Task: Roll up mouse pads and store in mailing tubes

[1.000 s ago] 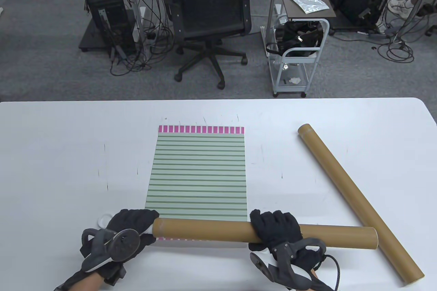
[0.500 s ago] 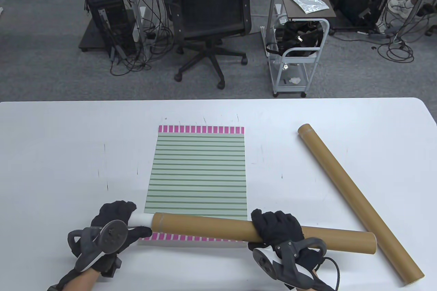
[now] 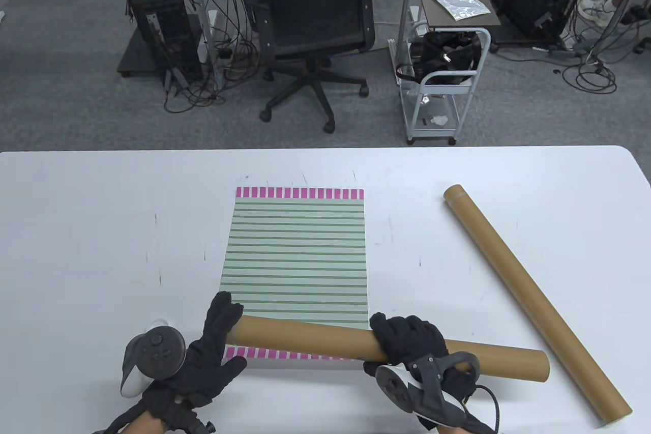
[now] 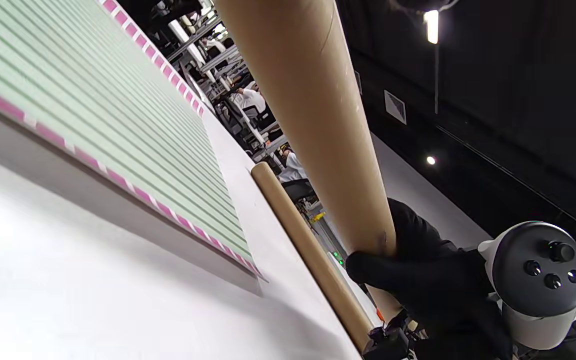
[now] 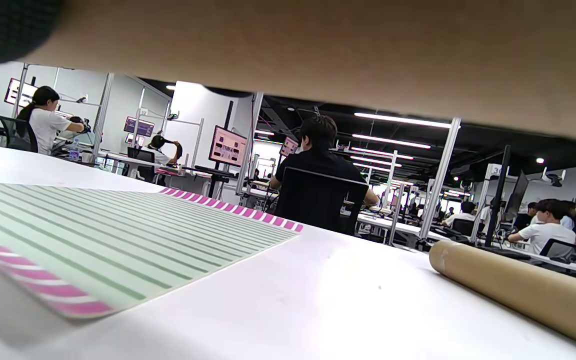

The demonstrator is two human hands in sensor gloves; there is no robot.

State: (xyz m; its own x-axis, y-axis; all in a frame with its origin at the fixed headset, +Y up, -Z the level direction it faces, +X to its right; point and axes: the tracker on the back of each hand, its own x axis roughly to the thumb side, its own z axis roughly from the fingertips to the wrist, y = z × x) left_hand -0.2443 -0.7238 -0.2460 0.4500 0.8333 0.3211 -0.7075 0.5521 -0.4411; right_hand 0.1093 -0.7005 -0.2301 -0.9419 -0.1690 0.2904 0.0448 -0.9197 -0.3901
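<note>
A green striped mouse pad [image 3: 295, 261] with pink end bands lies flat mid-table; it also shows in the left wrist view [image 4: 93, 100] and the right wrist view [image 5: 118, 230]. My right hand [image 3: 407, 345] grips a brown mailing tube [image 3: 315, 342] around its middle and holds it just above the pad's near edge. My left hand [image 3: 221, 340] is open, fingers spread, with the palm flat against the tube's left end. The left wrist view shows the held tube [image 4: 308, 100] in the right hand [image 4: 418, 280]. What is inside the tube is hidden.
A second brown tube [image 3: 534, 296] lies diagonally on the table's right side, also in the right wrist view [image 5: 518, 290]. A small white round object [image 3: 160, 323] sits behind my left tracker. Beyond the far table edge stand a chair and a cart.
A white roll stuck out of the tube's left end with my left hand gripping it. It no longer shows. My left hand has opened and lies flat against that end.
</note>
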